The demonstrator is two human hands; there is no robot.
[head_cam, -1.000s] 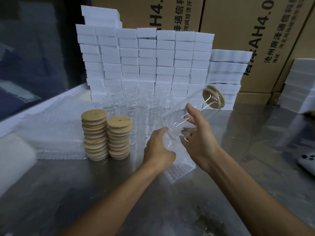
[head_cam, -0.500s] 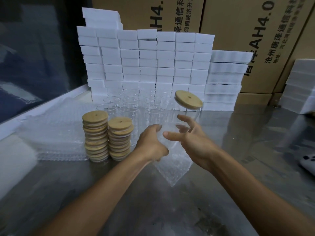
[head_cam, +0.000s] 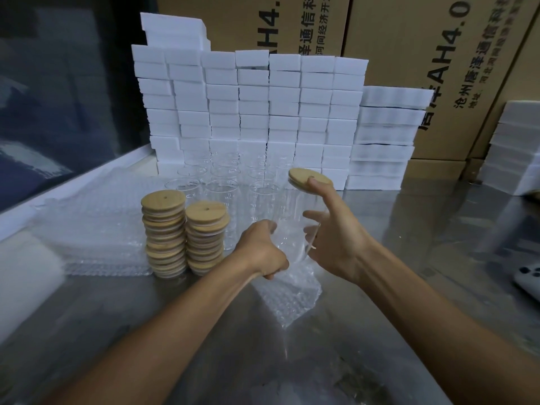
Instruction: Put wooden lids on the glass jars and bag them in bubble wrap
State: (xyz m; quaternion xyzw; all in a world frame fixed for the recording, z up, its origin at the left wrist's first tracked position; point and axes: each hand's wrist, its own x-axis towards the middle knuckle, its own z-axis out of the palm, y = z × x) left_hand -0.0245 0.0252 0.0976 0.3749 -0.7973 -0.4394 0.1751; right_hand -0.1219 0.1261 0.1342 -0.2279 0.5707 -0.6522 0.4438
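A clear glass jar (head_cam: 292, 211) with a wooden lid (head_cam: 304, 178) stands nearly upright, its lower part inside a bubble wrap bag (head_cam: 287, 293). My left hand (head_cam: 260, 252) grips the bag's open edge on the left. My right hand (head_cam: 330, 229) is on the jar's right side, one finger resting on the lid and the thumb against the glass. Two stacks of wooden lids (head_cam: 184, 232) stand to the left. Several open glass jars (head_cam: 222, 182) stand behind them.
A pile of flat bubble wrap bags (head_cam: 96, 223) lies at the left on the steel table (head_cam: 423, 258). White foam blocks (head_cam: 248, 106) are stacked like a wall at the back, cardboard boxes (head_cam: 438, 54) behind them. A white device (head_cam: 529, 279) lies at the right edge.
The jar swung from tilted, lid pointing right, to nearly upright and sank into the bag. My right hand shifted so a finger rests on the lid. My left hand keeps hold of the bag.
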